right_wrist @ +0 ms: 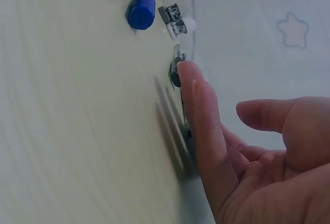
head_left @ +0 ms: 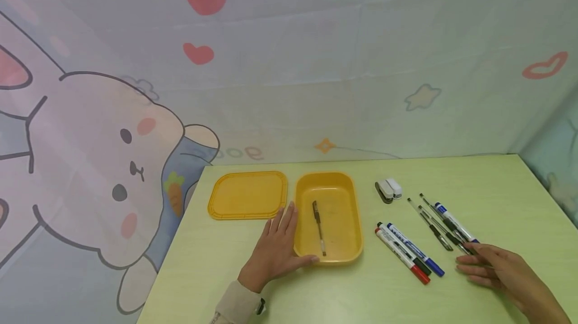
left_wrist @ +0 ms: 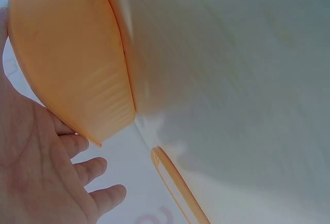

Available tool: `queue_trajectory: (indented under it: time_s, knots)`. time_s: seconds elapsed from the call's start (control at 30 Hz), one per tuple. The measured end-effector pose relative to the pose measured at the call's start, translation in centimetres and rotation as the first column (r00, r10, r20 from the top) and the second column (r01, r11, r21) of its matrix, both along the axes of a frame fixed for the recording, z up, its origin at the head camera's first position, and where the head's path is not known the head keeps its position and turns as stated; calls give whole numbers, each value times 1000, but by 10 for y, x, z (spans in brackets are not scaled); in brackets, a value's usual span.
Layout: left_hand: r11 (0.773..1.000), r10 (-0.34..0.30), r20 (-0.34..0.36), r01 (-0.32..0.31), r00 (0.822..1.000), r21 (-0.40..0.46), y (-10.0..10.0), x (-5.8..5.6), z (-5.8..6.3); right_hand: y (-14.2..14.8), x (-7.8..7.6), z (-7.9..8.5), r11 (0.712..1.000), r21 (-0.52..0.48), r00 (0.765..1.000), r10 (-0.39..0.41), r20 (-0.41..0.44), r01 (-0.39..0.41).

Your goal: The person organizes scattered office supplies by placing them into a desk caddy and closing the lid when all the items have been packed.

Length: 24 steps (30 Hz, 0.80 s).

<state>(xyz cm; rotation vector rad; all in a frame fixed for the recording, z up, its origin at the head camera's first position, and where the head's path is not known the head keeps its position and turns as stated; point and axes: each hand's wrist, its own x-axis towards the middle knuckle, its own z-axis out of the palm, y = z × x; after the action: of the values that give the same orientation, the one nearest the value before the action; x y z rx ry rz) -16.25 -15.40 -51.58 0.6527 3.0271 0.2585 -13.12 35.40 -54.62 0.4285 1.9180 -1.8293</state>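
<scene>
In the head view my left hand spreads its fingers along the left side of a yellow plastic box; its thumb rests at the near rim. The left wrist view shows the fingertips against the box wall. Inside the box lies one gel pen. My right hand is at the near ends of several gel pens and a blue marker. In the right wrist view its thumb stands apart from the fingers, with nothing between them; fingers partly hide the pens.
A yellow lid lies flat left of the box. Red, black and blue markers lie side by side right of the box. A small white-and-grey stapler sits farther back. A printed cloth hangs behind the table.
</scene>
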Motion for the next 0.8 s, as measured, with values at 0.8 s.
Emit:
queue_trajectory:
  time_s: [0.8]
  knots:
    - [1000, -9, -23, 10, 1000, 26, 0, 1, 3, 0, 3, -3, 999, 51, 999, -15, 32, 13]
